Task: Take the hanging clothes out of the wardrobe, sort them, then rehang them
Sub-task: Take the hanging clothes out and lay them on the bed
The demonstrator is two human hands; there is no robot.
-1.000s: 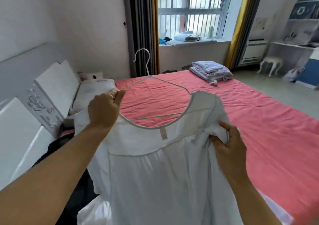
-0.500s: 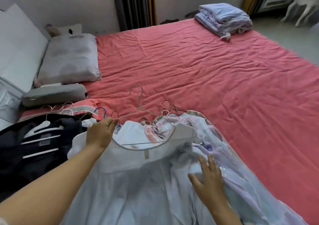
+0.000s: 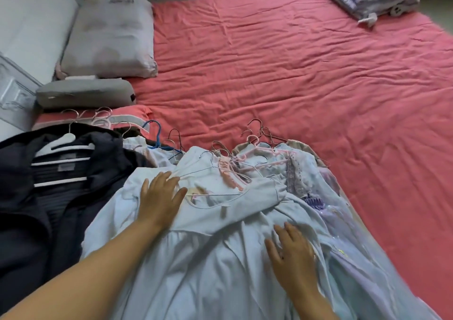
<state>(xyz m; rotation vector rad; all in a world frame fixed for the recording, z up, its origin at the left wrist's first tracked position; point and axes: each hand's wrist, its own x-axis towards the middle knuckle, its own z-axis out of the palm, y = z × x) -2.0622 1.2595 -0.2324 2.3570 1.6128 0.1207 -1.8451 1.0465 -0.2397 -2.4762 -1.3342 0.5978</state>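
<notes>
Dress (image 3: 220, 258), held up on its hanger (image 3: 210, 170) a second ago, now lies on the bed (image 3: 294, 74) atop the pile, apparently sorted. Left hand (image 3: 159, 197) rests flat at its collar, right hand (image 3: 291, 253) spread on the skirt; neither grips anything.

The pale dress (image 3: 220, 258) is soft, matt, creased cloth on a thin shiny wire hanger (image 3: 208, 170), the sheet (image 3: 294, 74) is wrinkled matt pink cloth, and the jacket (image 3: 24, 209) hangs on smooth white plastic.
</notes>
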